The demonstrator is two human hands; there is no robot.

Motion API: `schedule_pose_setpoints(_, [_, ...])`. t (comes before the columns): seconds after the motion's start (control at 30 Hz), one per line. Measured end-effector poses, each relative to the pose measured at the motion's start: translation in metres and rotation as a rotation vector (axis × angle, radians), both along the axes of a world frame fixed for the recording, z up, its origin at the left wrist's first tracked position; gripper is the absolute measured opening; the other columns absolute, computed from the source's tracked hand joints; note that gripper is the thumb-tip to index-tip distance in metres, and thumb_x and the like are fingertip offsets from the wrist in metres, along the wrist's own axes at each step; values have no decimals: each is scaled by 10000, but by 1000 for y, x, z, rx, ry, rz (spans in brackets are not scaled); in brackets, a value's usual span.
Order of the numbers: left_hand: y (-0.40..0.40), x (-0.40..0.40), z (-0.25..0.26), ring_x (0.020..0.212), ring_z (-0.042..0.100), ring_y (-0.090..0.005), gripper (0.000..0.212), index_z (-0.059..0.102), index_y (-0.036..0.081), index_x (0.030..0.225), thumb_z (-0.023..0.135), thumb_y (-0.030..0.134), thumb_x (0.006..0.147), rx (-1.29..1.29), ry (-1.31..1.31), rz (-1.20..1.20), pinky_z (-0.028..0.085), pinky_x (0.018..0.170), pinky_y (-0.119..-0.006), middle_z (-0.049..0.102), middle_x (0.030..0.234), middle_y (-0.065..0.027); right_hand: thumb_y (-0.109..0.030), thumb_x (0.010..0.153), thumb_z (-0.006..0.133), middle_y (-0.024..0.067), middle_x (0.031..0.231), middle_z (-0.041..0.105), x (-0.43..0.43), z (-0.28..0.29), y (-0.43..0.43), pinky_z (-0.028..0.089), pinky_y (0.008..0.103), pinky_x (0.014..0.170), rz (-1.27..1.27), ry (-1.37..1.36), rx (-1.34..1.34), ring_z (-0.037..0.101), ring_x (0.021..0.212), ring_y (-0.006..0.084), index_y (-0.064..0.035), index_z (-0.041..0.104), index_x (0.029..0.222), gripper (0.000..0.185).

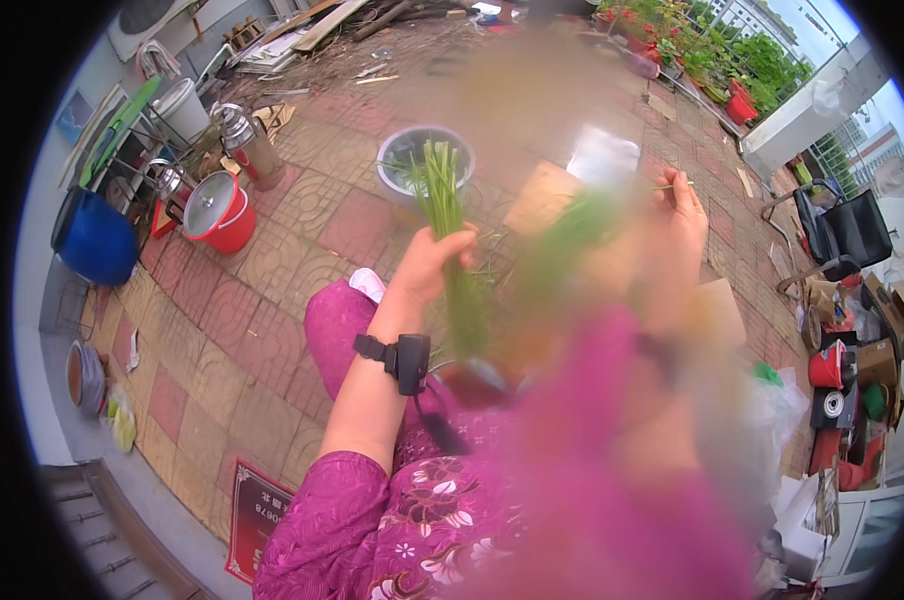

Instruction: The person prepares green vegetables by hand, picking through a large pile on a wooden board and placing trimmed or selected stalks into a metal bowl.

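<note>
My left hand (433,261) grips a bunch of long green leafy stalks (441,191), probably chives, held upright with the thumb across them. Its lower end hangs blurred below the fist. Off to the right, my right hand (688,221) pinches one thin stalk (660,187) between thumb and fingertips. Between the hands lies a loose heap of similar greens (576,225), partly hidden by a smear over the view. Under the heap is a piece of cardboard (534,199). Just beyond the bunch stands a round basin (405,136) with what looks like water and some greens in it.
A whitish sheet (604,154) lies beyond the cardboard. To the left stand a red lidded bucket (223,229), a metal thermos flask (249,146) and a blue barrel (96,240). A black armchair (846,225) and piled boxes (879,364) line the right. Paving tiles (212,337) cover the ground.
</note>
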State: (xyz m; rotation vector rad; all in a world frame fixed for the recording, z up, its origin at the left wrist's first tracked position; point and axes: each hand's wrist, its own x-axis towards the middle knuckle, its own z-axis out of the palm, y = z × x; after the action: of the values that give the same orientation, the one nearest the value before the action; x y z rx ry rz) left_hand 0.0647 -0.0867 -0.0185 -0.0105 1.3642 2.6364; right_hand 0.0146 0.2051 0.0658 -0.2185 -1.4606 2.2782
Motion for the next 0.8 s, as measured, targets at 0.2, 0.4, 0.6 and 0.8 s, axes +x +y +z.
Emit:
schedule_pose_setpoints(0.2, [1,5,14,493,404,-77,152,560,30,886,617,122,779,161,73,-39,333,482,-241,448,584,20,-303,899,496,4,601,516,8,9,-14,401,232,467,94,110,95,473,519,88,-29,553,846,285])
schedule_pose_setpoints(0.4, [7,-7,12,449,360,-71,153,555,20,868,619,114,765,156,103,-177,301,451,-240,424,554,22,-274,857,535,-48,554,393,-7,-43,-103,288,226,444,130,22,662,335,476,76,-35,541,728,271])
schedule_pose_setpoints(0.6, [14,-8,11,525,463,-99,208,558,13,902,635,129,747,8,141,-321,353,488,-237,521,650,-15,-189,825,559,-40,572,419,-4,-36,-118,330,265,458,439,-253,283,401,520,106,-57,497,675,209])
schedule_pose_setpoints(0.8, [8,-5,-1,661,547,-133,229,556,35,943,638,146,761,159,-7,-56,426,549,-263,570,812,-47,-163,834,541,-45,612,447,-15,-33,-54,297,218,422,292,-36,423,405,502,66,-55,582,799,121])
